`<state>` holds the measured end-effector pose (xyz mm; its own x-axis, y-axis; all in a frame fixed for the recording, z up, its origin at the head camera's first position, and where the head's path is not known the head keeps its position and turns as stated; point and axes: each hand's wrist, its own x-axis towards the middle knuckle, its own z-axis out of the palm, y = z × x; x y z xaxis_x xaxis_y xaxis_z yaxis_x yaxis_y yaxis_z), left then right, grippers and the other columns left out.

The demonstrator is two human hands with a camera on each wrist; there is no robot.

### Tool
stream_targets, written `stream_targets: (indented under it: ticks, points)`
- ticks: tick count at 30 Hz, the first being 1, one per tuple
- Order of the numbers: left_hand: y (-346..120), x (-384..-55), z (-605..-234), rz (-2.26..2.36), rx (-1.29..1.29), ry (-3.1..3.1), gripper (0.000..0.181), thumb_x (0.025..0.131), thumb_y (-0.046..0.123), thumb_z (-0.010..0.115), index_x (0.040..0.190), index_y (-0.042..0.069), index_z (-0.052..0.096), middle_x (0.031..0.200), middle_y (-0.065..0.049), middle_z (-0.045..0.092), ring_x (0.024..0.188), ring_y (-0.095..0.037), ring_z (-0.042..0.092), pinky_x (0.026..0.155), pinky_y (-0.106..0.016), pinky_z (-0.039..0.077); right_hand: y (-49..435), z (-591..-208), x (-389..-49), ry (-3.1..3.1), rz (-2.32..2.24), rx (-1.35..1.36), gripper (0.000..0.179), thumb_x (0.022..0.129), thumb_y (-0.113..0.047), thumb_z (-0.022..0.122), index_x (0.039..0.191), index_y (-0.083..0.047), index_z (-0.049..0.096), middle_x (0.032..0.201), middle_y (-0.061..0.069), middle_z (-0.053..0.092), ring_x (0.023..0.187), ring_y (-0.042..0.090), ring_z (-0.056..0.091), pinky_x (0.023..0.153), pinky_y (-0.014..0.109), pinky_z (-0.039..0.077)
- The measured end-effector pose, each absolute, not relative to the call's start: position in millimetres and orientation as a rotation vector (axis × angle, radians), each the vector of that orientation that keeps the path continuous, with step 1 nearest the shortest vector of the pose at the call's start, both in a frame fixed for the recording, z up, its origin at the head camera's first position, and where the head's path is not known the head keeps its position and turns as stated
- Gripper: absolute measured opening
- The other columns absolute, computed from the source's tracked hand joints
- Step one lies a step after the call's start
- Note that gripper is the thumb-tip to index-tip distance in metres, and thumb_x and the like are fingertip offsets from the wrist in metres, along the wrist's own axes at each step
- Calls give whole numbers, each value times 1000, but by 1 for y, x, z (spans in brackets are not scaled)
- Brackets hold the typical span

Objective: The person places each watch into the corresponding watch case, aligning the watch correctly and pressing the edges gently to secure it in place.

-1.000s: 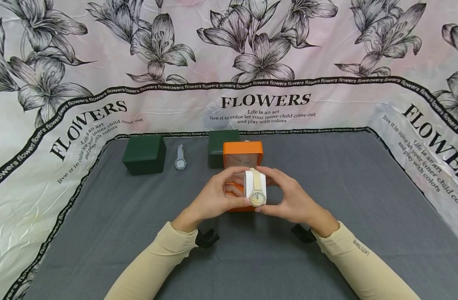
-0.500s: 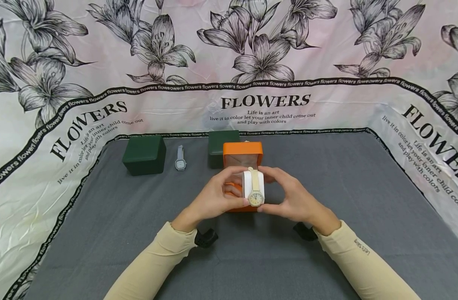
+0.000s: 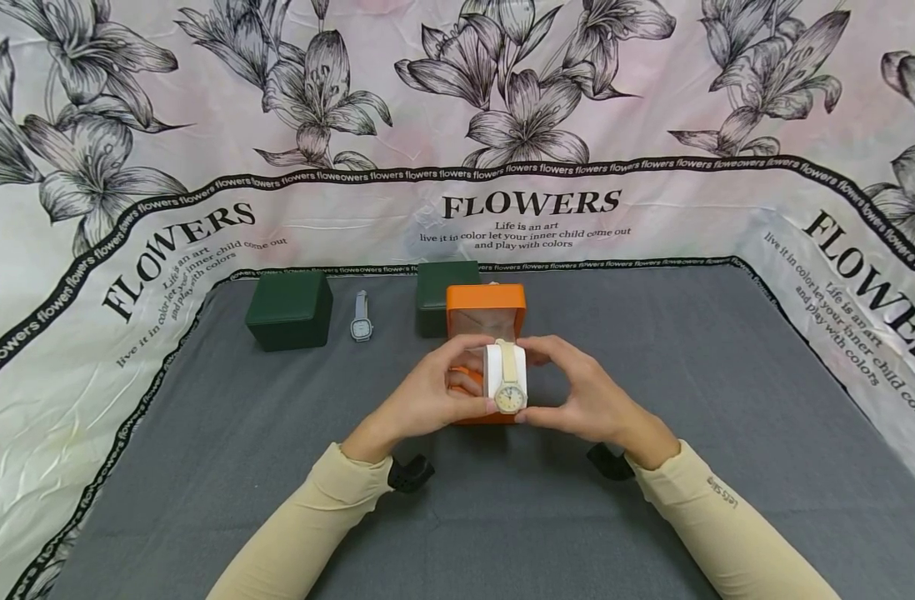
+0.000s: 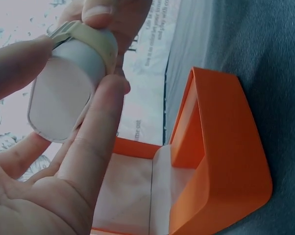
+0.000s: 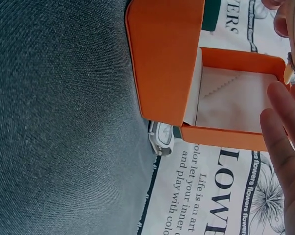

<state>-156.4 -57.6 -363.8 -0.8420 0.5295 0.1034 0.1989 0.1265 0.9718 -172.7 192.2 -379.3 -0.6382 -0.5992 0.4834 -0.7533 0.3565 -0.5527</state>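
Note:
A watch with a cream strap and round face (image 3: 510,395) is wrapped around a white cushion (image 3: 493,371). My left hand (image 3: 433,392) holds the cushion from the left, its thumb at the lower edge. From the right, my right hand (image 3: 588,392) pinches the watch and cushion between thumb and fingers. In the left wrist view, the cushion's flat white end (image 4: 61,98) faces the camera, and fingertips of both hands touch the cream strap (image 4: 96,41). Just behind and below stands an orange box (image 3: 485,297) with its lid up. Its pale lining (image 5: 235,98) shows in the right wrist view.
Two closed green boxes stand farther back, one at the left (image 3: 288,310) and one behind the orange box (image 3: 431,298). Between them lies a silver watch (image 3: 361,323). Another pale watch (image 5: 162,136) shows beside the orange box. A grey cloth (image 3: 202,467) covers the table.
The watch on its cushion has shifted slightly left and turned a little in my fingers. My right hand has moved slightly along it. The boxes have stayed put.

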Motion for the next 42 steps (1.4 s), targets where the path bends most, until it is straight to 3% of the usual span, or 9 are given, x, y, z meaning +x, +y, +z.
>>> stream_targets:
  ticks: [9, 19, 42]
  points:
    - [-61, -158, -364, 1663, 767, 2232, 75, 76, 6, 81, 139, 18, 42, 109, -8, 56, 89, -19, 65, 79, -29, 55, 190, -385, -175, -2412, 1149, 1234, 81, 67, -33, 88, 137, -20, 48, 125, -8, 54, 104, 21, 55, 88, 39, 47]
    - [-61, -157, -364, 1572, 815, 2345, 75, 75, 9, 83, 138, 17, 43, 109, -6, 58, 92, -19, 64, 81, -38, 55, 190, -386, -174, -2480, 1160, 1194, 79, 70, -38, 85, 137, -20, 47, 126, -6, 53, 106, 21, 55, 88, 44, 46]
    - [-60, -157, -365, 1473, 824, 2461, 73, 74, 14, 83, 136, 16, 44, 110, -2, 57, 95, -19, 62, 82, -37, 54, 190, -387, -174, -2557, 1203, 1162, 79, 73, -39, 82, 140, -20, 45, 130, -4, 52, 106, 22, 54, 87, 48, 47]
